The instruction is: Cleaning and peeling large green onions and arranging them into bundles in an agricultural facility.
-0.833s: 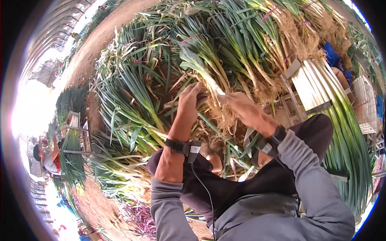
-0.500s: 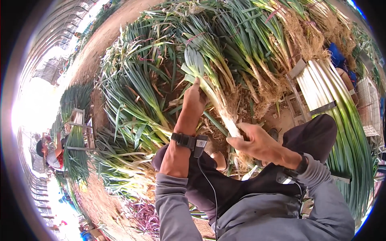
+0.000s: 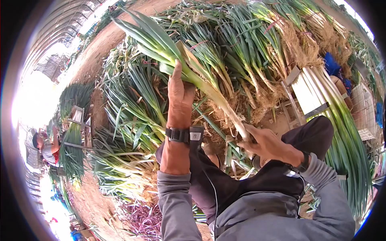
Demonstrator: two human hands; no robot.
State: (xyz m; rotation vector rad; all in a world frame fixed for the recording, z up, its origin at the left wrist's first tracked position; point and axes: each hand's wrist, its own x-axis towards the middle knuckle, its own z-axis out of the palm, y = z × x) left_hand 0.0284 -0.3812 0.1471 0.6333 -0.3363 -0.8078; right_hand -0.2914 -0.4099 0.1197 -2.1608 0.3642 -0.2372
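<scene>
A long leek (image 3: 215,96) slants across the middle in front of me, green leaves up and left, root end down and right. My left hand (image 3: 179,90) is closed round it where the leaves begin, thumb along the stalk. At the pale lower end, my right hand (image 3: 270,142) grips the stalk near the roots, with its fingertips partly hidden. A dry brownish leaf (image 3: 192,60) peels away from the stalk beside my left hand. Behind it lie untrimmed leeks (image 3: 219,60) in bundles, roots toward me.
On my right, a metal-framed rack (image 3: 295,100) holds cleaned leeks (image 3: 341,120) with white stems. A pale crate (image 3: 364,112) stands beyond. More leeks (image 3: 128,156) and purple leaves (image 3: 140,217) lie at left. Another person (image 3: 48,148) sits far left beside a similar rack.
The leek has moved up and left, and its leaves now show fully. My left hand has shifted up-left with it; my right hand stays at the root end, slightly farther right.
</scene>
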